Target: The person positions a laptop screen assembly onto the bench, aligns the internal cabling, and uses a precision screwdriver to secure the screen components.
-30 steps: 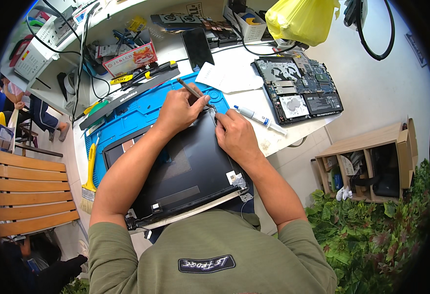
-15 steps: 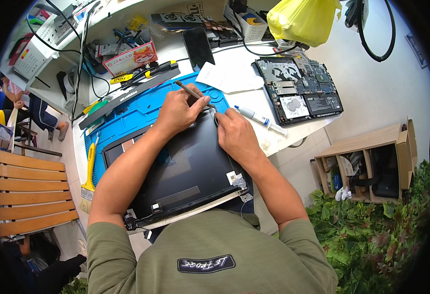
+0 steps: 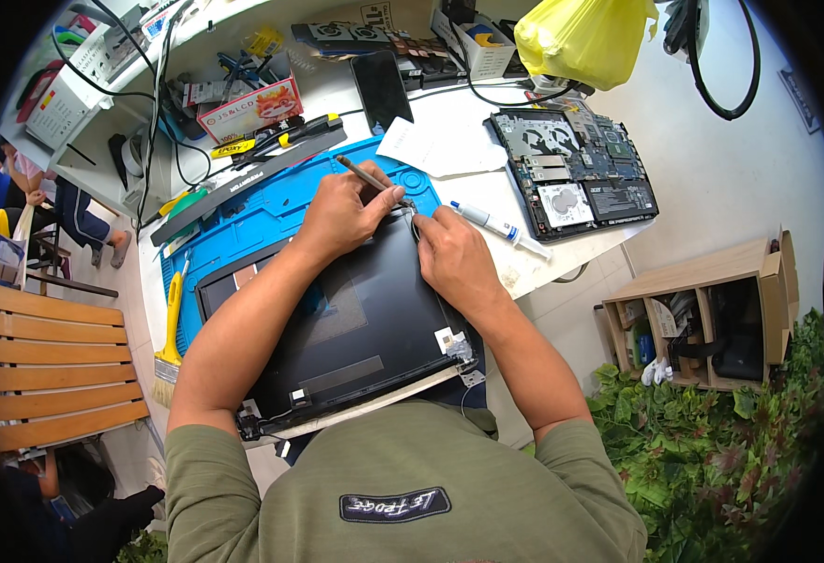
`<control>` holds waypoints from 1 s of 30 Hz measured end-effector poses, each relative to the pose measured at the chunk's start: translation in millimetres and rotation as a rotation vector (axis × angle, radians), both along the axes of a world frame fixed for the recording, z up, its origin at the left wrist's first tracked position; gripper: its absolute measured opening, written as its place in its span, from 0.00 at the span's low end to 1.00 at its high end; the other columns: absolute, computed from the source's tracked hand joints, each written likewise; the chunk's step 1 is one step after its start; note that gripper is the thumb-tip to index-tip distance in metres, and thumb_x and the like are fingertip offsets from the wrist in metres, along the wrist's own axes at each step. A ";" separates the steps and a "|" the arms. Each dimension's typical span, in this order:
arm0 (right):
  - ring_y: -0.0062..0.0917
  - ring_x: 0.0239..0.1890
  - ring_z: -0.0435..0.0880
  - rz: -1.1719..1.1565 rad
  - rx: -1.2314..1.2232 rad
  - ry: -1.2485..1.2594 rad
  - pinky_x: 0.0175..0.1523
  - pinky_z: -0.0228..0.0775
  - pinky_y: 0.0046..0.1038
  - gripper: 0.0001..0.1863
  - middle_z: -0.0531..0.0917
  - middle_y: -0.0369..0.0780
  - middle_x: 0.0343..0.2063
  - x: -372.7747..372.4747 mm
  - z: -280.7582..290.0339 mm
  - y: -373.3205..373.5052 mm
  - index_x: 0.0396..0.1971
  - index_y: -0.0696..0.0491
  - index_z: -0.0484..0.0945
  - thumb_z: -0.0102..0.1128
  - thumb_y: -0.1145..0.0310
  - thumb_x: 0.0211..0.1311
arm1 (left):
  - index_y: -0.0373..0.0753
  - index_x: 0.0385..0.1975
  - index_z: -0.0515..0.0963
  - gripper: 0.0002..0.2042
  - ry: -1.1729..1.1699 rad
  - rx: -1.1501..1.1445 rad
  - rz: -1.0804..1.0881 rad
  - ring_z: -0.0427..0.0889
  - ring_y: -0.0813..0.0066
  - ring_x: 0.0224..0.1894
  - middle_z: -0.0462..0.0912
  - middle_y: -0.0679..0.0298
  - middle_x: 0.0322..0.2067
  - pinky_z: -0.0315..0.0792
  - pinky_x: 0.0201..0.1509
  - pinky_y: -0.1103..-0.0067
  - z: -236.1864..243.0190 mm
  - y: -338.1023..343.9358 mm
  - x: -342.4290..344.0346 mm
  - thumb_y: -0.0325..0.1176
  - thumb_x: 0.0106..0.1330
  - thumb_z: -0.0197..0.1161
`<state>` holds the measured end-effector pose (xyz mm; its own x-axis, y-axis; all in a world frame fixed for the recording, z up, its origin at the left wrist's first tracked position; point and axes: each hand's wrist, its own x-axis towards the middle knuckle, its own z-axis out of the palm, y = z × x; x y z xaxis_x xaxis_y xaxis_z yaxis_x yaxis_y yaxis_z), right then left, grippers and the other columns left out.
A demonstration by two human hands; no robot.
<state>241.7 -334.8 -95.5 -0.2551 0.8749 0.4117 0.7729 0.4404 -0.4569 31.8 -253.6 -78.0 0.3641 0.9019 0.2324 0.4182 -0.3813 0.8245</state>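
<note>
A black laptop screen lid (image 3: 337,310) lies on the near part of the bench, its hinge side towards me. My left hand (image 3: 348,211) grips a slim grey pen-like tool (image 3: 354,169), its tip angled down at the lid's far right corner. Whether it is tweezers or a screwdriver cannot be made out. Beside that corner my right hand (image 3: 454,253) is closed, thumb and fingers pressed at the lid's right edge, where a thin wire seems to run. What the fingertips pinch is mostly hidden. Under the lid's far side spreads a blue repair mat (image 3: 243,239).
An opened laptop base (image 3: 576,169) sits at the right, with a syringe (image 3: 501,230) between it and my right hand. White paper (image 3: 445,145) and a phone (image 3: 381,89) lie behind. At the left are a yellow brush (image 3: 173,319) and a black strip (image 3: 243,186).
Almost nothing differs. My right hand has shifted very slightly to the right, while my left hand and the tool stay at the same corner.
</note>
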 end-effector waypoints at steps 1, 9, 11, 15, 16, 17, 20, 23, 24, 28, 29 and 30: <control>0.46 0.44 0.88 -0.001 -0.001 -0.002 0.50 0.83 0.43 0.14 0.83 0.50 0.39 -0.1 0.2 -0.2 0.49 0.62 0.87 0.68 0.78 0.63 | 0.34 0.37 0.83 0.13 0.003 0.000 0.001 0.86 0.80 0.30 0.89 0.63 0.26 0.76 0.36 0.78 0.9 -0.5 0.0 0.38 0.78 0.73; 0.47 0.42 0.87 -0.004 0.028 0.062 0.49 0.82 0.44 0.12 0.83 0.51 0.36 1.0 -1.1 -2.3 0.47 0.64 0.87 0.66 0.78 0.67 | 0.34 0.37 0.83 0.14 0.003 0.010 -0.003 0.84 0.80 0.28 0.88 0.63 0.25 0.74 0.34 0.76 -0.2 -0.4 0.9 0.39 0.78 0.73; 0.48 0.42 0.87 -0.009 0.039 0.087 0.48 0.82 0.44 0.10 0.83 0.51 0.36 1.3 -1.5 -3.5 0.46 0.64 0.86 0.66 0.78 0.67 | 0.34 0.37 0.83 0.14 0.009 0.013 -0.009 0.83 0.80 0.28 0.88 0.63 0.25 0.74 0.34 0.76 -0.2 -0.5 1.1 0.39 0.78 0.73; 0.48 0.41 0.87 -0.018 0.066 0.137 0.48 0.81 0.44 0.08 0.84 0.51 0.36 0.3 -1.3 -4.3 0.44 0.64 0.86 0.67 0.79 0.67 | 0.34 0.37 0.83 0.14 0.021 0.020 -0.003 0.83 0.80 0.27 0.88 0.63 0.25 0.74 0.33 0.76 3.0 -1.9 0.8 0.40 0.77 0.74; 0.48 0.42 0.87 -0.032 0.070 0.129 0.48 0.81 0.44 0.08 0.84 0.51 0.37 0.3 -1.4 -3.9 0.44 0.64 0.86 0.67 0.79 0.67 | 0.34 0.37 0.83 0.14 0.016 0.023 -0.003 0.82 0.80 0.27 0.88 0.63 0.25 0.74 0.33 0.76 2.3 -1.8 0.6 0.40 0.77 0.74; 0.48 0.42 0.87 -0.046 0.074 0.121 0.48 0.81 0.44 0.08 0.84 0.51 0.37 0.6 -1.4 -3.0 0.44 0.64 0.86 0.67 0.79 0.67 | 0.34 0.37 0.83 0.14 0.012 0.027 -0.004 0.82 0.80 0.27 0.87 0.63 0.24 0.73 0.33 0.76 1.6 -1.5 0.5 0.40 0.77 0.74; 0.49 0.42 0.87 -0.094 0.034 0.125 0.49 0.82 0.44 0.08 0.84 0.51 0.37 3.6 3.5 -0.5 0.43 0.63 0.87 0.68 0.79 0.67 | 0.34 0.37 0.83 0.14 0.014 0.028 -0.007 0.82 0.79 0.26 0.87 0.63 0.24 0.73 0.33 0.76 1.6 -1.1 1.0 0.40 0.77 0.74; 0.48 0.42 0.87 -0.076 0.020 0.151 0.49 0.82 0.44 0.08 0.84 0.50 0.37 3.3 3.7 -1.1 0.43 0.63 0.86 0.68 0.79 0.66 | 0.34 0.37 0.83 0.14 0.010 0.034 -0.011 0.82 0.79 0.26 0.87 0.63 0.24 0.73 0.33 0.75 1.6 -1.1 1.6 0.40 0.77 0.74; 0.48 0.42 0.87 -0.060 0.023 0.160 0.49 0.82 0.44 0.08 0.84 0.50 0.37 3.0 2.7 -2.1 0.43 0.63 0.86 0.68 0.79 0.66 | 0.34 0.37 0.83 0.14 0.005 0.036 -0.014 0.82 0.79 0.26 0.87 0.63 0.24 0.73 0.33 0.75 1.4 -1.5 2.2 0.40 0.77 0.74; 0.46 0.43 0.87 -0.055 0.039 0.085 0.49 0.82 0.43 0.08 0.83 0.49 0.37 -1.1 -1.2 -3.9 0.43 0.62 0.87 0.68 0.79 0.66 | 0.34 0.37 0.84 0.14 0.031 0.023 -0.010 0.83 0.77 0.27 0.88 0.61 0.25 0.74 0.34 0.74 3.9 -3.1 1.1 0.40 0.76 0.75; 0.46 0.43 0.87 -0.052 0.042 0.076 0.49 0.82 0.43 0.08 0.83 0.49 0.37 -2.5 -1.2 -5.1 0.43 0.62 0.87 0.68 0.78 0.66 | 0.34 0.38 0.84 0.14 0.047 0.025 -0.009 0.84 0.76 0.28 0.89 0.60 0.26 0.75 0.35 0.73 5.1 -3.5 0.9 0.40 0.76 0.75; 0.46 0.42 0.87 -0.048 0.045 0.067 0.49 0.82 0.43 0.08 0.83 0.49 0.37 -3.6 -0.8 -6.0 0.43 0.62 0.87 0.68 0.78 0.66 | 0.34 0.38 0.84 0.14 0.064 0.026 -0.006 0.86 0.75 0.29 0.89 0.60 0.26 0.76 0.36 0.73 5.9 -3.9 0.2 0.40 0.76 0.75</control>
